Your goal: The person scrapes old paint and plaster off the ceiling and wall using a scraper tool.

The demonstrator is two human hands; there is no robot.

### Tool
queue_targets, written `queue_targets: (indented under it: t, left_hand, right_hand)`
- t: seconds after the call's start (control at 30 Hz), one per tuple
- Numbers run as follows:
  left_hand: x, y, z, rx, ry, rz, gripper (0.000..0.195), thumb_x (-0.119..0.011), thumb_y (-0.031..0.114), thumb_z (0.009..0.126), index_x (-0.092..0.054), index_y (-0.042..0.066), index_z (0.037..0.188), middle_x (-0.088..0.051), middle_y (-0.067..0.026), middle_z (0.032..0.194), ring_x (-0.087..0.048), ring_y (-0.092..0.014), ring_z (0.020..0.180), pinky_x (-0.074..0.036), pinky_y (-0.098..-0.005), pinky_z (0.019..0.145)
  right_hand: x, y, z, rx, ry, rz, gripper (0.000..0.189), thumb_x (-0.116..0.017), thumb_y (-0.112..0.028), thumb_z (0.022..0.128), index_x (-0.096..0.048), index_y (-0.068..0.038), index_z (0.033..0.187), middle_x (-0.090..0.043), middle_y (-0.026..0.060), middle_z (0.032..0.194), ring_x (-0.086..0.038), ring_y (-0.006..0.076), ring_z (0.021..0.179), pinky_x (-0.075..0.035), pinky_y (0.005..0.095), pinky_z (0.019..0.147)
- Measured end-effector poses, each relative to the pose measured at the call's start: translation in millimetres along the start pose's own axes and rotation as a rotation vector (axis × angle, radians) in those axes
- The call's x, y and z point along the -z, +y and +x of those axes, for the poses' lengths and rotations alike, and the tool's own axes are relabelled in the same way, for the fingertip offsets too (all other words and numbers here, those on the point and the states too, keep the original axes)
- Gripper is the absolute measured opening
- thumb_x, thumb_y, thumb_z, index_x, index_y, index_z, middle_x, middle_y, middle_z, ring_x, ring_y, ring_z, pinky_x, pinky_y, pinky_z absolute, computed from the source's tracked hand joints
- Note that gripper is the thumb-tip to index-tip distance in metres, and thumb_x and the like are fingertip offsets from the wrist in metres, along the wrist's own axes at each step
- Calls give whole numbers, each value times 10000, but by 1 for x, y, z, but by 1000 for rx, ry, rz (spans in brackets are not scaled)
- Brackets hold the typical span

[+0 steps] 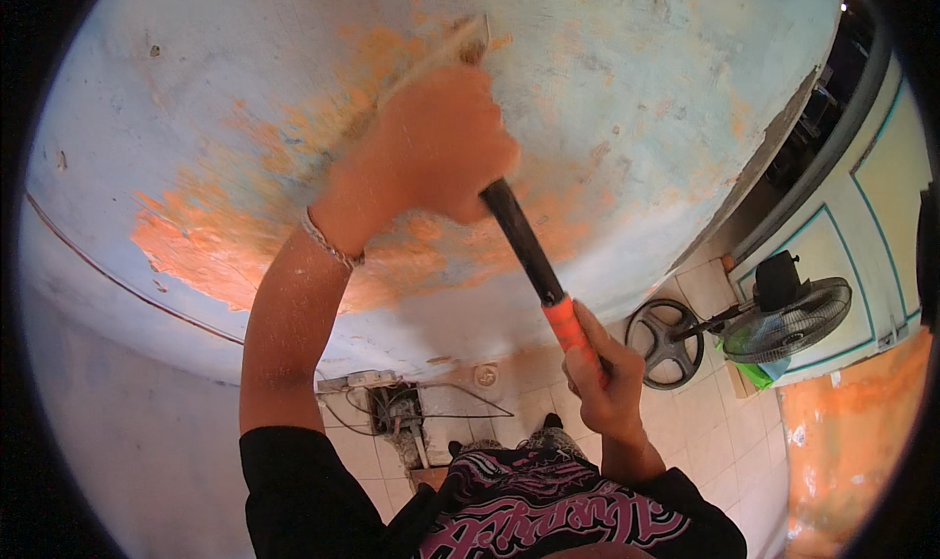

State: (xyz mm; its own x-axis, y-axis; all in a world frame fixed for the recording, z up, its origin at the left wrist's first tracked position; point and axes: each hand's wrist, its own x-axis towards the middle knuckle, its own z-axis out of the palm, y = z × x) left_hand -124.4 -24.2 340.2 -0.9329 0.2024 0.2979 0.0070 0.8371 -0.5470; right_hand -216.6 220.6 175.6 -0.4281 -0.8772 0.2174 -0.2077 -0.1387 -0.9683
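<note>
A long-handled scraper (523, 239) with a black shaft and an orange grip slants across the wall in front of me. My right hand (608, 375) is wrapped around its orange grip. Higher up, my left hand (437, 144) is clenched around the tool near its head, a braided bracelet at the wrist. Beyond the left knuckles shows part of a broad, blurred blade (440, 56), against or very near the wall; the left hand hides the rest of the head. The pale blue painted wall (661, 60) has a patch of exposed orange paint (220, 250) around and below the hand.
Lower right, a black pedestal fan (789, 320) stands by a pale panelled door (822, 280) with teal lines. Loose cables (470, 414) run from an opened electrical box (396, 408) near floor tiles (705, 427). A thin brown cable (132, 291) crosses the wall at left.
</note>
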Motion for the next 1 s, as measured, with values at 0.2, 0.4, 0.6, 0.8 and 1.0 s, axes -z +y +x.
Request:
queue_targets:
  t: [0.2, 0.4, 0.6, 0.8, 1.0]
  left_hand:
    - [19, -17, 9, -11, 87, 51, 232, -712, 297, 501, -569, 117, 468, -524, -71, 479, -544, -268, 562, -440, -374, 538]
    - [15, -1, 8, -27, -121, 18, 233, -704, 303, 500, -569, 116, 467, -531, -78, 484, -548, -281, 553, -444, -377, 542]
    - [15, -7, 9, -6, -16, 1, 265, -704, 334, 482, -529, 136, 476, -496, -105, 496, -488, -335, 554, -426, -426, 599]
    - [14, 3, 6, 12, -88, -17, 232, -692, 301, 494, -556, 115, 471, -519, -83, 486, -540, -289, 555, -422, -378, 540]
    - [33, -17, 14, 3, 101, 144, 233, -691, 325, 509, -572, 128, 473, -520, -87, 490, -549, -295, 557, -438, -388, 558]
  right_hand:
    - [-10, -6, 14, 160, 20, 78, 474, -515, -89, 940, -442, 74, 1379, -475, -21, 613, -391, 32, 509, -302, 204, 460]
    - [-1, -14, -10, -26, -1, 82, 469, -516, -115, 942, -457, 40, 1381, -527, 10, 650, -445, 44, 563, -356, 217, 513]
    - [-8, -13, 0, 88, 3, 110, 471, -479, -124, 968, -424, 56, 1400, -464, -23, 616, -379, 30, 507, -290, 204, 450]
    - [6, -16, -10, 31, -41, 131, 471, -488, -129, 971, -423, 55, 1400, -463, -33, 628, -379, 27, 513, -293, 199, 461]
    - [0, -22, 15, 189, -15, 107, 466, -489, -108, 971, -420, 52, 1404, -452, -39, 626, -373, 25, 518, -287, 198, 463]
